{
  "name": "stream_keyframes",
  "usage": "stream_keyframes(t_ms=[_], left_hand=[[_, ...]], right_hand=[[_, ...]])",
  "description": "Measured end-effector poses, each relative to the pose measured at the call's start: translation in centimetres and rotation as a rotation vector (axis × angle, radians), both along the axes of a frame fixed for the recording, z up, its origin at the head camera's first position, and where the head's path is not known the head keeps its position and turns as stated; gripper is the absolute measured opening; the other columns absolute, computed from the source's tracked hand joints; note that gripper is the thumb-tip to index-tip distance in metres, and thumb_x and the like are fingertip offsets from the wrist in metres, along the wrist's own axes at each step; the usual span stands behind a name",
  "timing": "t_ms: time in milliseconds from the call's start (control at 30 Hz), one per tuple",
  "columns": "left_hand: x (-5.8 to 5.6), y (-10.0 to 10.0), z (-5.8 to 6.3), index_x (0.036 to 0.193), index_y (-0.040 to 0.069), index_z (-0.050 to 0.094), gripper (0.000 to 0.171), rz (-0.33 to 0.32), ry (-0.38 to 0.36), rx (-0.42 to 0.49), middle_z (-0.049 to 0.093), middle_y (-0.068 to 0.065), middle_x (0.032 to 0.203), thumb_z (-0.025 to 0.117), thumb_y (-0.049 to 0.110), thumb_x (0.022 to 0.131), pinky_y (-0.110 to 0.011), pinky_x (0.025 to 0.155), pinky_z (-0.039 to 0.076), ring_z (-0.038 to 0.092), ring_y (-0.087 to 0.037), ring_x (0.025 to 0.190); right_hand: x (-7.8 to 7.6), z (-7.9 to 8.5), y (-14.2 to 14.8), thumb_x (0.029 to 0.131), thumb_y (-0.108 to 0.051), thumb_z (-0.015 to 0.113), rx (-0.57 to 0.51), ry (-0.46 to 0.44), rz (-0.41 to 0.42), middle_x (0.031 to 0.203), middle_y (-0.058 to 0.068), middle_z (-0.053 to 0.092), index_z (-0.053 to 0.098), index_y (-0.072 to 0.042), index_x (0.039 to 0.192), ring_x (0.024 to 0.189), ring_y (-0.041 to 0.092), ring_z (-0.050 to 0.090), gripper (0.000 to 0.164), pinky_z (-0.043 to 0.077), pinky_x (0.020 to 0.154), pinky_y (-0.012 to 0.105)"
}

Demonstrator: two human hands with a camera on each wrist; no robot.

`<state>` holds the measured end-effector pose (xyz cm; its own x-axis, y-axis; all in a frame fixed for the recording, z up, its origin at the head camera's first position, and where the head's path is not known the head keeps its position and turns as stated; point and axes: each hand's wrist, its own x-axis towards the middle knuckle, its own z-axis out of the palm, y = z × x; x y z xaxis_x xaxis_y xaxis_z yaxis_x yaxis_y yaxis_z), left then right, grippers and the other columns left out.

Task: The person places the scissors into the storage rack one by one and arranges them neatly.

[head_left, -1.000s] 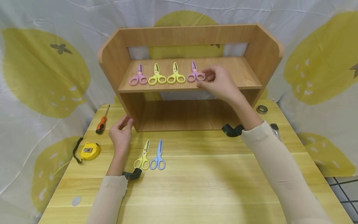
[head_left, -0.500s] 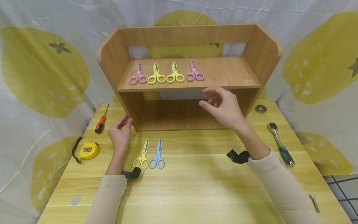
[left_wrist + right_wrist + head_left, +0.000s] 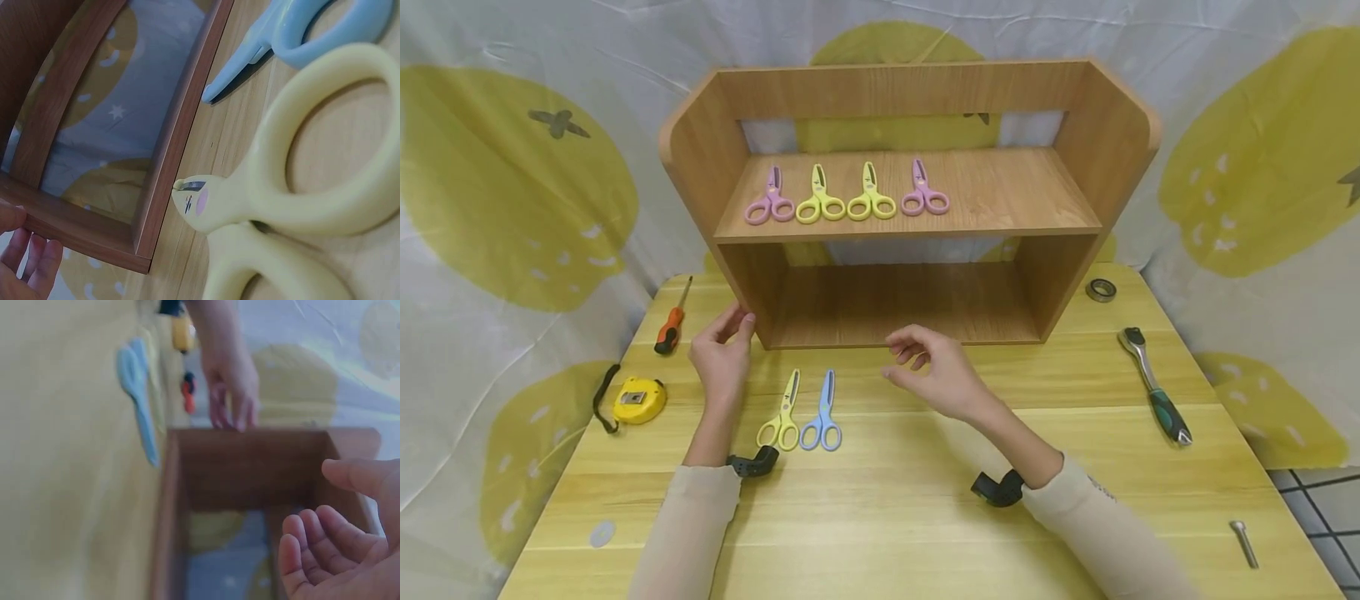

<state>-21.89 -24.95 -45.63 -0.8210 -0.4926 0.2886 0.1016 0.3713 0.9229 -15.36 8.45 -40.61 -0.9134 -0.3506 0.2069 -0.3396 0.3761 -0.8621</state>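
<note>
Probably for steadiness, the left hand (image 3: 721, 354) rests unclamped against the two-tier shelf (image 3: 1000, 192), left of centre. The right hand (image 3: 942, 373) hangs below centre, grip apart and empty.

Toward seven o'clock the left sleeve (image 3: 691, 529) and toward four o'clock the right sleeve (image 3: 1108, 537) are beige, the latter with small dark marks (image 3: 1102, 489) near its cuff (image 3: 1048, 492). Black, bent wrist camera (image 3: 754, 463) beside each.
</note>
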Motion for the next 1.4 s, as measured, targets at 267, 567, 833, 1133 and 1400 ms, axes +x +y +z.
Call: stream_keyframes(t_ms=[267,567,833,1133,1400], left_hand=[[-0.1,0.0,0.1,0.124,0.021,0.077,0.030,0.006,0.003,0.006,0.079,-0.007,0.114,0.077,0.025,0.094,-0.024,0.090,0.053,0.071,-0.004,0.097],[0.0,0.2,0.3,0.123,0.022,0.077,0.029,0.002,0.004,-0.002,0.079,-0.006,0.114,0.077,0.024,0.094,-0.029,0.094,0.054,0.072,-0.004,0.097],[-0.1,0.2,0.1,0.125,0.022,0.077,0.029,0.007,0.000,-0.023,0.079,-0.006,0.115,0.076,0.024,0.095,-0.023,0.090,0.052,0.070,0.000,0.095],[0.0,0.2,-0.1,0.124,0.026,0.077,0.029,0.011,-0.007,-0.015,0.079,-0.003,0.114,0.076,0.025,0.095,-0.035,0.096,0.054,0.070,0.000,0.094],[-0.1,0.0,-0.2,0.124,0.024,0.077,0.030,0.026,-0.021,-0.024,0.079,-0.003,0.113,0.077,0.026,0.094,-0.025,0.094,0.052,0.069,0.003,0.093]], right_hand=[[1.4,-4.4,-3.7,0.088,-0.026,0.083,-0.024,-0.088,0.082,0.117,0.012,0.070,0.067,-0.008,0.125,0.100,0.026,0.067,0.044,0.058,0.083,0.034],[2.5,-7.0,-6.2,0.084,-0.024,0.087,-0.012,-0.203,0.116,0.118,0.012,0.070,0.066,-0.004,0.128,0.100,0.028,0.068,0.053,0.054,0.084,0.030],[2.9,-7.5,-7.1,0.083,-0.029,0.089,0.047,-0.232,0.121,0.118,0.009,0.069,0.066,-0.006,0.127,0.102,0.023,0.064,0.055,0.053,0.087,0.030],[3.0,-7.8,-7.8,0.080,-0.031,0.090,0.083,-0.238,0.108,0.113,0.007,0.068,0.067,-0.005,0.126,0.098,0.021,0.060,0.058,0.050,0.086,0.027],[3.0,-8.3,-8.6,0.075,-0.035,0.093,0.165,-0.221,0.090,0.105,0.000,0.064,0.068,-0.007,0.122,0.093,0.015,0.054,0.061,0.046,0.082,0.024]])
